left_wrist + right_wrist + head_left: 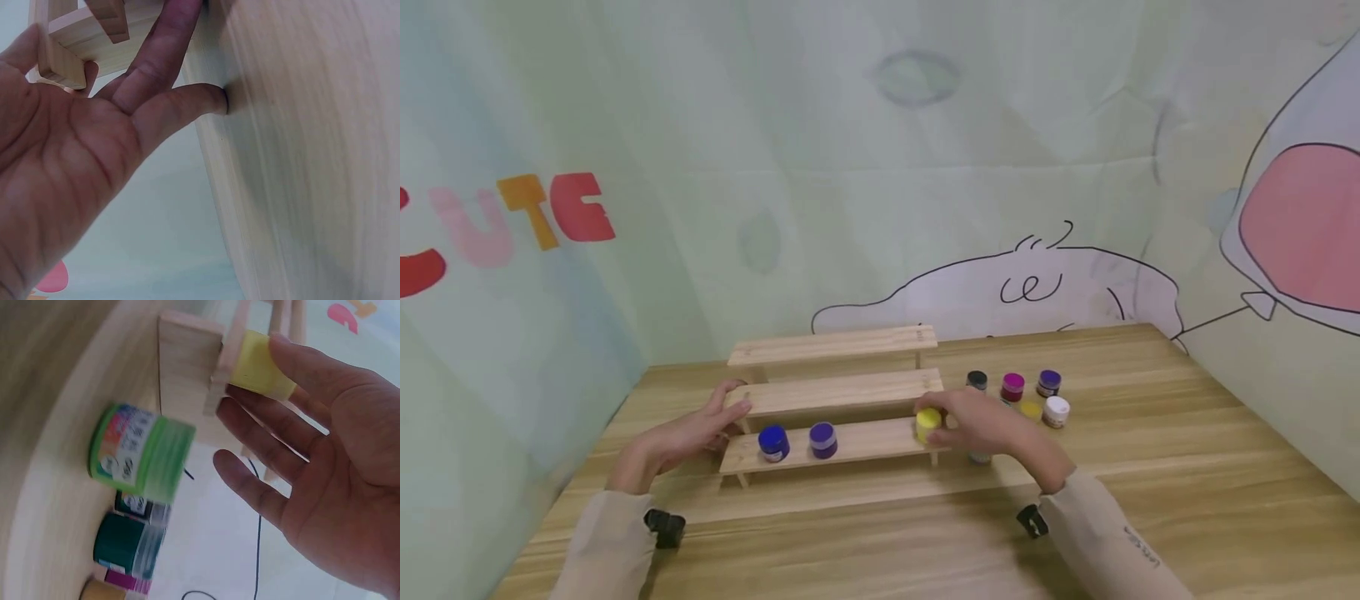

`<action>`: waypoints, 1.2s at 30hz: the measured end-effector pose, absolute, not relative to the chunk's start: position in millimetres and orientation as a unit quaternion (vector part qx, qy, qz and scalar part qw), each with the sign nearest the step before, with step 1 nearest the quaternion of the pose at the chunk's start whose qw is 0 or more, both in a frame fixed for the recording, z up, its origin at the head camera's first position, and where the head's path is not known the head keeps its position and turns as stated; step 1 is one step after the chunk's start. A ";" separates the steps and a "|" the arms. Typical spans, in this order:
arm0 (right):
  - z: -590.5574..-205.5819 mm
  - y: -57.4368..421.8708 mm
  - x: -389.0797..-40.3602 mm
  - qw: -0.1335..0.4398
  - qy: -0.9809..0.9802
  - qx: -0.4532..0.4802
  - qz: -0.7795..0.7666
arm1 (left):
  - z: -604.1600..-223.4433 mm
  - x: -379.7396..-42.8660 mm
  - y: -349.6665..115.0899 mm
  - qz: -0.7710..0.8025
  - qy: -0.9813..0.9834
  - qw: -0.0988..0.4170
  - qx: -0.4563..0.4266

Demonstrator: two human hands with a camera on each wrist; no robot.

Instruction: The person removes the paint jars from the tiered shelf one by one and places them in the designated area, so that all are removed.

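A three-tier wooden rack (842, 392) stands on the table. My left hand (688, 432) pinches the left end of its middle shelf; in the left wrist view the thumb and a finger lie either side of the wood, and the lower fingers reach to the tabletop. At the right end of the bottom shelf, my right hand (985, 423) holds a yellow paint jar (928, 426) between thumb and fingers. In the right wrist view this yellow jar sits against the shelf. A blue paint jar (773, 443) and a purple paint jar (823, 440) stand on the bottom shelf's left half.
Right of the rack stand several more paint jars: a black-lidded one (977, 380), a magenta one (1012, 386), a dark purple one (1049, 382), and a white one (1056, 411). A light green jar (140, 450) is nearest my right hand. A printed curtain (850, 208) hangs behind.
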State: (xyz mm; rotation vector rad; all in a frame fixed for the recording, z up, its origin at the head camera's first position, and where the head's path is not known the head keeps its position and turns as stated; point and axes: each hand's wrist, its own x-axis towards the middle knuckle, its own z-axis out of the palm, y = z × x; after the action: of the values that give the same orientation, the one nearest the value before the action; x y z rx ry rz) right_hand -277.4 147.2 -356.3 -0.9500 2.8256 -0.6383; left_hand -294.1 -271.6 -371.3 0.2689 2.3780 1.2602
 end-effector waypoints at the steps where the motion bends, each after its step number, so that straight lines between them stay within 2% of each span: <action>1: -355.3 149.8 -278.2 0.048 0.924 -0.316 -0.209 | -370.9 -294.2 -271.6 0.457 0.857 0.217 0.099; 9: -351.2 166.6 -282.2 0.063 0.905 -0.359 -0.217 | -370.7 -294.7 -273.0 0.461 0.853 0.219 0.106; 36: -337.9 206.8 -287.6 0.159 0.899 -0.331 -0.238 | -371.3 -296.3 -273.8 0.454 0.857 0.218 0.113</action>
State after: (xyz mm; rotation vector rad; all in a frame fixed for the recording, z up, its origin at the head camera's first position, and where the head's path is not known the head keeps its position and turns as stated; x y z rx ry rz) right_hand -287.6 206.8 -337.9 -0.9452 2.5713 -0.6810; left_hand -296.3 -273.8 -371.3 0.3141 2.3711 1.2559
